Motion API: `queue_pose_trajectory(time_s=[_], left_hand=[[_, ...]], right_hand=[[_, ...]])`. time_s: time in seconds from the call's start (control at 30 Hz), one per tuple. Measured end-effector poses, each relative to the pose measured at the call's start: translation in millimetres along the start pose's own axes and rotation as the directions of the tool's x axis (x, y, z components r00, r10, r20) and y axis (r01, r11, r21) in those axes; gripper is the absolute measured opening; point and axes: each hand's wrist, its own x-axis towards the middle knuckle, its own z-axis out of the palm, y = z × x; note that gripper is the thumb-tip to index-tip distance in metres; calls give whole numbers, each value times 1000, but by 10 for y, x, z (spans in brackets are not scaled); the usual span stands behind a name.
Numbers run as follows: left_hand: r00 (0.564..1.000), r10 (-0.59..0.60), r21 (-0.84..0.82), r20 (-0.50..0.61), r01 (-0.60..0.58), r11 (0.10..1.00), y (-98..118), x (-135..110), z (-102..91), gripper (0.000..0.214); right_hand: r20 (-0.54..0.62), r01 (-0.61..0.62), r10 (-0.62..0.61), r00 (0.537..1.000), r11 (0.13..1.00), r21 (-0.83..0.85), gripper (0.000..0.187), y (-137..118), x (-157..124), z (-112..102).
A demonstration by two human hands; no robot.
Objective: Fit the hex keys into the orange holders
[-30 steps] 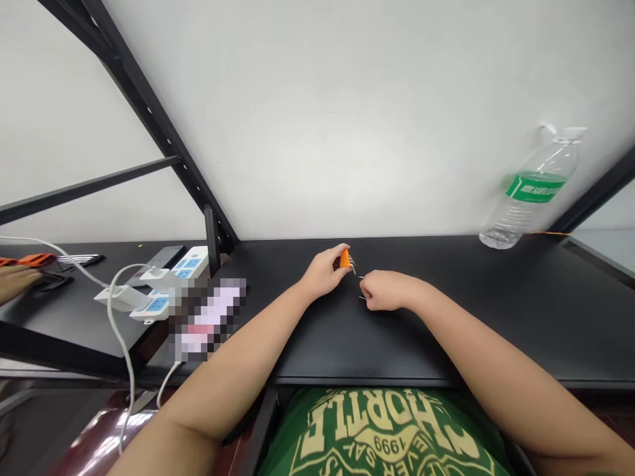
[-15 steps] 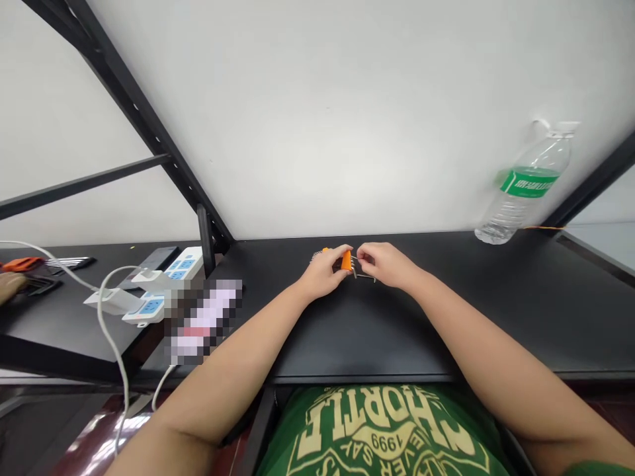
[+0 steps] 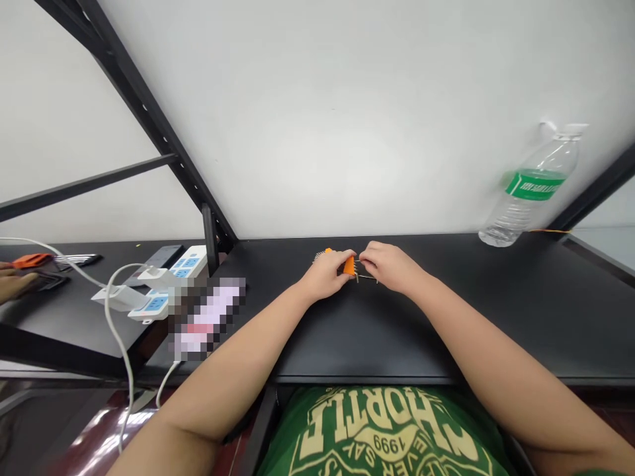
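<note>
Black table under white wall. Orange holder pinched in left hand, toward table's back edge; contact with table unclear. Right hand closed on one of hex keys beside holder. Judged risks: key skewing or slipping from too shallow a pinch; holder twisting under sideways push.

Soft, bright glare spreads across the wall.

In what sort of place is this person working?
Probably a shared workroom: black tabletops stand along a white wall, a power strip lies on the left one, and another person's hand shows at the left edge.
</note>
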Motion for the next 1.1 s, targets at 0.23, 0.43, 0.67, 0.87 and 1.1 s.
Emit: queue_pose_trajectory(time_s=[0.23,0.43,0.67,0.87,1.1], left_hand=[[998,-36,-8,-44,36,999,31,-3,1,29],[994,21,-35,-105,-25,999,-10,-8,45,42],[991,-6,-73,-131,-3,997,51,-24,10,44],[987,-59,-132,-146,40,991,80,-35,-23,46],[981,-73,-187,-182,38,982,28,-37,31,49]], right_hand=[[-115,-1,31,993,968,250,15,-96,7,89],[-103,-89,200,974,764,639,16,-70,61,213],[23,-158,316,949,407,900,23,-18,94,219],[61,-199,327,943,408,891,31,28,81,217],[108,-237,338,935,369,899,33,21,79,218]])
